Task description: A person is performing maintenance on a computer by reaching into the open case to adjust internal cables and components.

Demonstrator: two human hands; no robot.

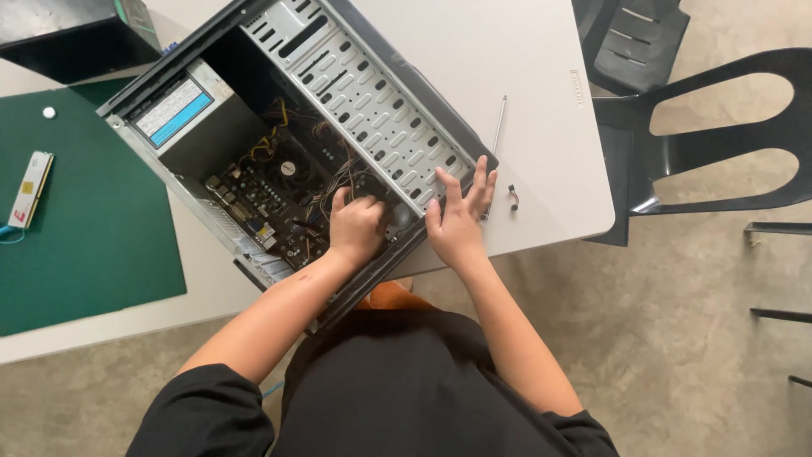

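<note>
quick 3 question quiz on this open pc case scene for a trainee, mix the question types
1. True or false: the left hand is inside the open computer case.
2. Where does the right hand rest?
A. on the green mat
B. on the drive cage at the case edge
C. on the chair
3. Fill in: a memory stick lies on the green ____.

Key: 1 true; 2 B; 3 mat
</note>
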